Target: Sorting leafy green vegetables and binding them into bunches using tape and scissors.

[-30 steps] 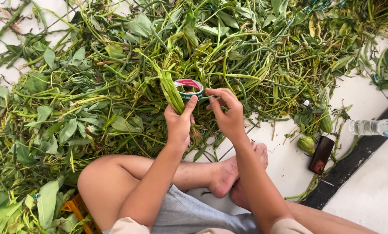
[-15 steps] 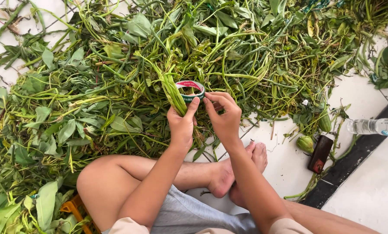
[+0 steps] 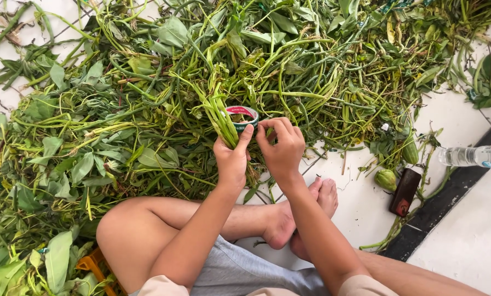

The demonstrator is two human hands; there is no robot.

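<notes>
My left hand (image 3: 231, 159) grips a small bundle of green stems (image 3: 219, 112) near its cut ends, holding it upright over the pile. A roll of tape (image 3: 244, 117) with a red and white rim sits just behind the bundle, between my hands. My right hand (image 3: 281, 148) pinches at the tape beside the bundle, fingertips close to my left thumb. Whether a strip of tape is pulled out is too small to tell.
A large heap of green stems and leaves (image 3: 146, 98) covers the white floor ahead and to the left. My crossed bare legs and feet (image 3: 289, 219) lie below the hands. A clear plastic bottle (image 3: 473, 156) and a small dark red object (image 3: 404, 192) lie at the right.
My hands drew a little closer together at the bundle and tape roll. The bundle stands slightly more upright than before.
</notes>
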